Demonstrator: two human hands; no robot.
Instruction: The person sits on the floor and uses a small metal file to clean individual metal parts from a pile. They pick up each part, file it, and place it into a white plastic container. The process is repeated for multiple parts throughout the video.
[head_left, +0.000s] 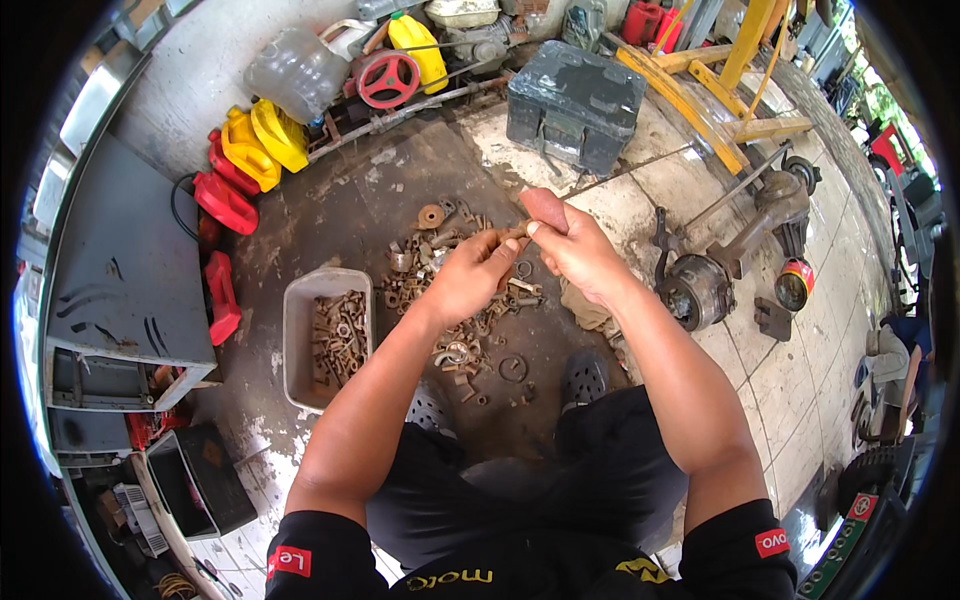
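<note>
My left hand (471, 271) pinches a small rusty metal part (517, 232), possibly a bolt, whose far end meets my right thumb. In my right hand (583, 251) is a folded reddish-brown sheet that looks like sandpaper (544, 208), sticking up past the fingers. Both hands come together above a loose pile of rusty nuts, bolts, rings and brackets (480, 322) on the dark floor. Left of the pile stands a grey plastic bin (291, 337) partly filled with bolts and nuts (341, 334). My fingers hide part of the pile.
Ahead sits a black toolbox (574, 97), with a yellow metal frame (686, 112) beside it. A greasy axle-like assembly (697, 289), a small can (793, 286) and a cloth (585, 306) lie to the right. Red and yellow jugs (251, 154) and a grey cabinet (131, 247) line the left.
</note>
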